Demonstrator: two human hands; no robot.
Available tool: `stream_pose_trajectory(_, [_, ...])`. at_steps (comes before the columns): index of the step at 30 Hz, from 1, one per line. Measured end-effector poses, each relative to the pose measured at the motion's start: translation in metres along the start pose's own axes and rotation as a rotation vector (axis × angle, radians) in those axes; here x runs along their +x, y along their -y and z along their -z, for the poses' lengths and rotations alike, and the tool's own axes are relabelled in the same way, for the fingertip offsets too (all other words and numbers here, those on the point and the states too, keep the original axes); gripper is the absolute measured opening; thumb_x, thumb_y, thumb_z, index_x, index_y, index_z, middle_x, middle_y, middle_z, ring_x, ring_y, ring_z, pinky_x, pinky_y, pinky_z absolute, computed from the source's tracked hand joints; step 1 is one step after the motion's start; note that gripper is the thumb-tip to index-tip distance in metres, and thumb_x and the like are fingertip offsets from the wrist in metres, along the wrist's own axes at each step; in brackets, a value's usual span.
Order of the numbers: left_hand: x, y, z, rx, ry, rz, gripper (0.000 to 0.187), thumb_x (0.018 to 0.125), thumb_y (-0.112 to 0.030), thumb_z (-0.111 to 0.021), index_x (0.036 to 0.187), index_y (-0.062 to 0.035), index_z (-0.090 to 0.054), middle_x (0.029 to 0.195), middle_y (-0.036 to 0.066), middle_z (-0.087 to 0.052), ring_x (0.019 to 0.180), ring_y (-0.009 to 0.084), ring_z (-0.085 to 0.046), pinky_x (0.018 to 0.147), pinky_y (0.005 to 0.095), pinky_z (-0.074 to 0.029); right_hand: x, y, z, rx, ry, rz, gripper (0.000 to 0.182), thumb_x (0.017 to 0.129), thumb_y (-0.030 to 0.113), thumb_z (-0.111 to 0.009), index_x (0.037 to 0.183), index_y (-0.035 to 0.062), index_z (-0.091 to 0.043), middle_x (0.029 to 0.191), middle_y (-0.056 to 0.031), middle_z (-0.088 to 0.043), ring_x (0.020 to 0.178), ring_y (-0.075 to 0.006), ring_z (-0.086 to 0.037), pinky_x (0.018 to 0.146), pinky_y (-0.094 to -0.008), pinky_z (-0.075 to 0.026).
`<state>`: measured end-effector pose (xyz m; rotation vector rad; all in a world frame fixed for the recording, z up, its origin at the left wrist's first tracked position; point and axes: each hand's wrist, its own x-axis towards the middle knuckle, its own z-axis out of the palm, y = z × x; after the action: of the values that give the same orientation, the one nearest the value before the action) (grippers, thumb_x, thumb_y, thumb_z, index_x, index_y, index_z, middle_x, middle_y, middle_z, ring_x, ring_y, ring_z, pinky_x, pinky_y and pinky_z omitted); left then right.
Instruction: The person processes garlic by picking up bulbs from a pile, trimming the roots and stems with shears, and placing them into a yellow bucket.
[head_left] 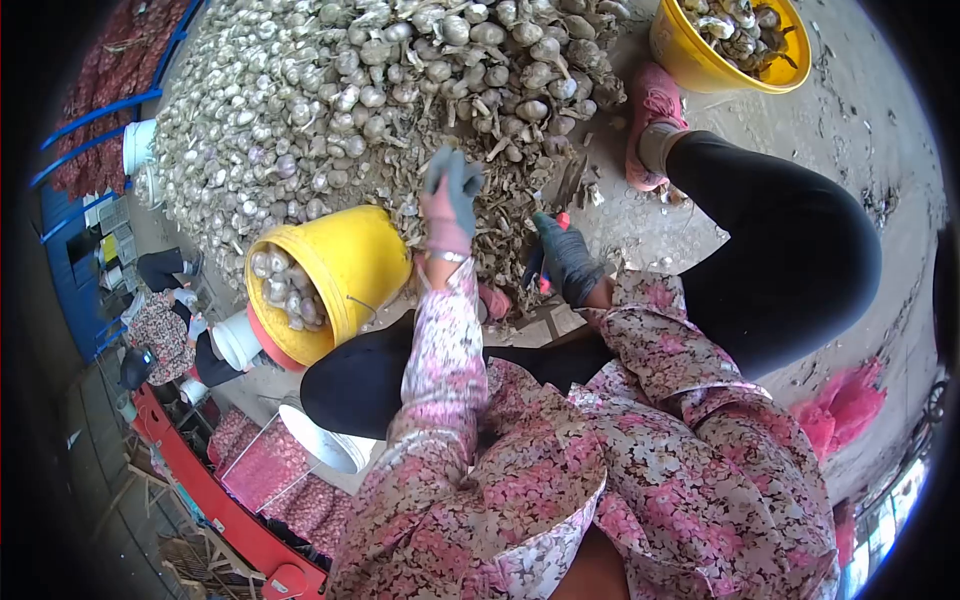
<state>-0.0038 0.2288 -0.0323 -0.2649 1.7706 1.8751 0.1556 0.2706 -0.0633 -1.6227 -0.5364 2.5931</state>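
My left hand [452, 200], in a grey and pink glove, is over the near edge of a large heap of garlic bulbs [370, 95]. Its fingers are bent together, and whatever lies between them is hidden. Dry garlic stalks and skins [520, 215] lie just beneath and beside it. In a dark glove, my right hand [572, 262] is closed around red-handled pruning shears [546, 280], partly covered by the fingers. To the left of my left hand, a yellow bucket [370, 265] lies tipped on its side with trimmed garlic bulbs [287, 288] inside.
Another yellow bucket [690, 60] holding garlic stands by my pink shoe [655, 110]. A white bucket [325, 440] is beside my left knee. At far left a person [165, 335] sits near a white pail [237, 340]. Red net sacks [265, 465] and a pink bag [845, 405] lie around.
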Motion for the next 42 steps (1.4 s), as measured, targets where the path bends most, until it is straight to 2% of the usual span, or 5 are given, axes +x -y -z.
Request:
stream_pose_trajectory(9, [0.112,0.079,-0.104,1.472,0.157,-0.047,0.075,0.068,-0.04,-0.073,0.132,-0.0137,-0.042,0.136,0.024,-0.032,0.113,0.0363,-0.05,0.093,0.0429,-0.044,0.03,0.007,0.02,-0.208,-0.125,0.083,0.038,0.082,0.038,-0.061,0.091,0.0008,-0.057,0.073,-0.0133,-0.058,0.068,-0.0241,-0.057,0.065,-0.0387,-0.046])
stream_pose_trajectory(14, [0.095,0.065,-0.075,0.121,0.01,0.313,0.047,0.077,-0.024,-0.074,0.112,-0.006,-0.048,0.092,0.008,-0.062,0.066,0.0199,-0.063,0.051,0.0299,-0.05,0.017,0.027,0.013,-0.653,-0.163,0.314,0.048,0.082,0.036,-0.065,0.11,0.0017,-0.048,0.082,-0.0127,-0.06,0.068,-0.0235,-0.059,0.06,-0.0372,-0.05])
stream_pose_trajectory(26, [-0.045,0.023,-0.018,0.088,0.23,0.116,0.039,0.089,-0.037,-0.058,0.117,-0.0087,-0.057,0.098,0.002,-0.063,0.075,0.012,-0.059,0.068,0.0224,-0.048,-0.035,0.031,-0.004,-0.794,0.072,0.358,0.048,0.083,0.04,-0.062,0.11,0.0014,-0.052,0.086,-0.021,-0.063,0.077,-0.0358,-0.062,0.071,-0.0415,-0.048])
stream_pose_trajectory(34, [-0.061,-0.006,0.023,-0.708,0.263,0.227,0.02,0.086,-0.024,-0.065,0.1,-0.0099,-0.064,0.084,0.006,-0.067,0.067,0.0136,-0.061,0.047,0.0228,-0.041,-0.044,0.007,0.003,-0.799,0.257,0.543,0.025,0.089,0.029,-0.061,0.091,0.0042,-0.059,0.064,0.0025,-0.051,0.054,-0.0068,-0.045,0.049,-0.0253,-0.04])
stream_pose_trajectory(42, [-0.068,-0.009,0.066,0.309,0.042,-0.51,0.066,0.066,0.005,-0.073,0.125,-0.0031,-0.044,0.116,0.01,-0.055,0.102,0.0198,-0.058,0.088,0.0331,-0.048,-0.064,0.034,-0.01,-1.365,0.176,1.081,0.058,0.075,0.026,-0.067,0.122,0.0017,-0.045,0.094,-0.017,-0.059,0.085,-0.037,-0.06,0.071,-0.0445,-0.047])
